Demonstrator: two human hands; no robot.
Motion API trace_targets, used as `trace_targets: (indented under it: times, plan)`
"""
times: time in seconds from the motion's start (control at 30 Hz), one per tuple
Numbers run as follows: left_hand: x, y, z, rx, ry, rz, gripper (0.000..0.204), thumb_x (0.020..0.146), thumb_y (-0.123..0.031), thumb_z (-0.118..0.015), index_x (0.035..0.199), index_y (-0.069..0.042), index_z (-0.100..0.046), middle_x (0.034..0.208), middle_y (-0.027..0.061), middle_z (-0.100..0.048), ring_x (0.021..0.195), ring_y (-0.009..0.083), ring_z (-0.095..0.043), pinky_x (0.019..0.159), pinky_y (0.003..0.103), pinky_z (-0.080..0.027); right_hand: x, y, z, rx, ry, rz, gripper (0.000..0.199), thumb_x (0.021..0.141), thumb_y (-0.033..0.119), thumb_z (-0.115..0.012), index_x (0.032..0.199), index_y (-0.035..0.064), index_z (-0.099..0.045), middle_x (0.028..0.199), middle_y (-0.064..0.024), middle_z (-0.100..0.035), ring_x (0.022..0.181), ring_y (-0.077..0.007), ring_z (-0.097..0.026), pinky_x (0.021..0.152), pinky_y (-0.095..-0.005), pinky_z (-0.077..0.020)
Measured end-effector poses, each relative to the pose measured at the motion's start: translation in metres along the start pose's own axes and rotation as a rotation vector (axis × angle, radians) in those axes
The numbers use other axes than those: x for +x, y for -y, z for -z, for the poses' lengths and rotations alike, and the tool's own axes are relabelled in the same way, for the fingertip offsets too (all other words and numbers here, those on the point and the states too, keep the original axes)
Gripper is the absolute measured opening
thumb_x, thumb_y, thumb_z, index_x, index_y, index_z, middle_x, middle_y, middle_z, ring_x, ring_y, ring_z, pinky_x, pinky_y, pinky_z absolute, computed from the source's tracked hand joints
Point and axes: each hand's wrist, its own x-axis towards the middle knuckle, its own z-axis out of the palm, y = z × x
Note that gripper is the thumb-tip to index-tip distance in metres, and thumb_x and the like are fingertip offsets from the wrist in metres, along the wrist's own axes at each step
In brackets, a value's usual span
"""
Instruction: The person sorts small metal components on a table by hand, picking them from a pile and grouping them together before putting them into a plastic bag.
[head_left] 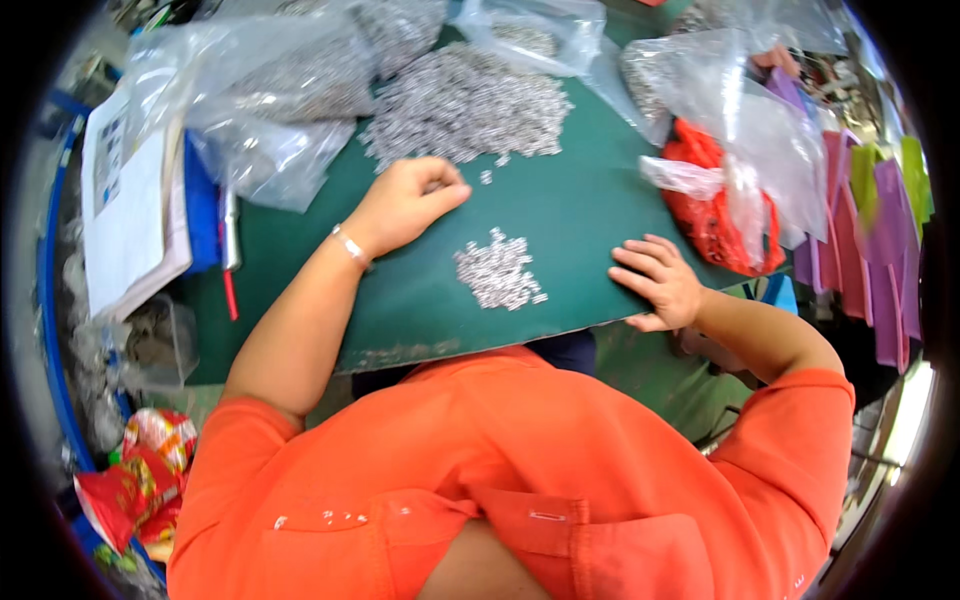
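A large heap of small silvery metal parts (465,105) lies at the far middle of a green table (590,190). Just in front of it is my left hand (415,200), fingers curled under and thumb pressed in. Whatever those fingers hold, if anything, is hidden. A bracelet circles that wrist. Nearer to me sits a smaller pile of the same parts (497,272), between my two hands and touched by neither. My right hand (660,283) rests on the table's right front edge, its fingers stretched out and holding nothing. One loose part (486,177) lies between the piles.
Clear plastic bags (290,80) of parts surround the heap. Papers (130,200), a blue folder (201,205) and a pen (230,225) lie at left. On the right are a red plastic bag (700,215) and purple and pink plastic pieces (850,230). Snack packets (140,480) sit lower left.
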Motion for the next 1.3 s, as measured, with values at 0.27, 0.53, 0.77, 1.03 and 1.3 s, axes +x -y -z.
trace_targets:
  times: [0.27,0.53,0.77,1.03,1.3]
  plan:
    - [0.0,0.001,-0.001,-0.3,-0.039,0.13,0.013,0.091,-0.016,-0.06,0.092,-0.003,-0.06,0.059,-0.007,-0.046,0.042,0.0,-0.031,0.036,0.019,-0.019,0.003,0.0,0.001,-0.045,0.001,0.022,0.068,0.074,0.05,-0.061,0.128,0.0103,-0.053,0.135,-0.0122,-0.047,0.122,-0.0326,-0.044,0.102,-0.0527,-0.0347]
    - [0.003,0.001,-0.001,-0.432,-0.29,0.066,0.013,0.09,-0.015,-0.061,0.089,-0.002,-0.059,0.057,-0.008,-0.043,0.042,-0.0006,-0.031,0.037,0.019,-0.019,0.034,0.007,0.007,0.29,-0.271,-0.219,0.031,0.08,0.019,-0.062,0.105,0.0011,-0.063,0.109,-0.0146,-0.059,0.097,-0.0302,-0.056,0.086,-0.0414,-0.0437]
    - [-0.001,0.007,0.005,-0.461,-0.415,0.043,0.012,0.09,-0.015,-0.061,0.089,-0.003,-0.059,0.058,-0.0074,-0.045,0.043,-0.0006,-0.033,0.038,0.018,-0.021,0.2,0.026,-0.016,0.263,-0.707,-0.223,0.015,0.074,-0.001,-0.066,0.089,0.0024,-0.065,0.088,-0.0103,-0.061,0.079,-0.029,-0.059,0.072,-0.0368,-0.0488]
    - [-0.001,0.011,0.006,-0.444,-0.399,0.045,0.012,0.091,-0.013,-0.06,0.089,-0.002,-0.059,0.06,-0.0061,-0.047,0.043,-0.0004,-0.033,0.038,0.018,-0.021,0.202,0.029,-0.026,0.438,-0.678,-0.46,0.013,0.072,-0.004,-0.067,0.083,0.0029,-0.066,0.085,-0.0094,-0.064,0.079,-0.0276,-0.062,0.07,-0.0343,-0.0507]
    - [-0.003,0.007,0.008,-0.481,-0.394,0.082,0.012,0.091,-0.014,-0.06,0.091,-0.001,-0.059,0.06,-0.006,-0.047,0.043,-0.0004,-0.032,0.038,0.018,-0.022,0.19,0.058,-0.002,0.772,-0.409,-0.427,0.011,0.075,-0.005,-0.066,0.084,0.0004,-0.065,0.08,-0.0111,-0.065,0.074,-0.0256,-0.064,0.066,-0.0326,-0.0511]
